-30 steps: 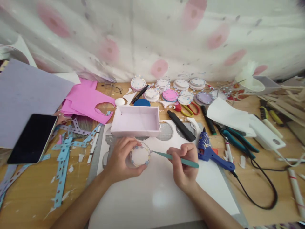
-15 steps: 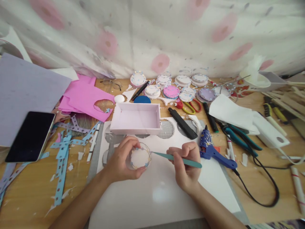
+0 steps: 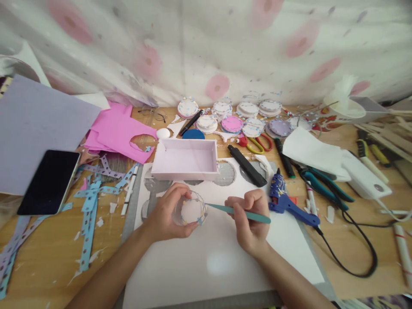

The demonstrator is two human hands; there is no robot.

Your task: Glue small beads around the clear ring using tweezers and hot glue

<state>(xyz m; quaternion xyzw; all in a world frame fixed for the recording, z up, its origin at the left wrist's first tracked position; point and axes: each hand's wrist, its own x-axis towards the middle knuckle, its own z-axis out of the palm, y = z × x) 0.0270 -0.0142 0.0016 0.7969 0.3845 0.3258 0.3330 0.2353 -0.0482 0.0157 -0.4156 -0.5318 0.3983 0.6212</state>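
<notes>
My left hand (image 3: pixel 170 214) grips a small round clear piece (image 3: pixel 192 209) with a white face and a rim of tiny blue and yellow beads, tilted over the white sheet (image 3: pixel 206 266). In my right hand (image 3: pixel 251 219) are teal tweezers (image 3: pixel 241 213), held like a pen, their tip at the right edge of the round piece. Whether the tip touches the rim or holds something is too small to tell. Just behind my left hand stands a pale pink open box (image 3: pixel 185 159).
Decorated discs (image 3: pixel 232 124) line the back by the curtain. A blue glue gun (image 3: pixel 283 197), black cutter (image 3: pixel 247 166) and teal pliers (image 3: pixel 325 184) lie right. On the left are a phone (image 3: pixel 49 182), pink sheets (image 3: pixel 119 128) and blue strips (image 3: pixel 88 223).
The round piece and my left hand have shifted slightly right, and the piece has turned a little. The tweezers are still at its right edge. The view has shifted slightly.
</notes>
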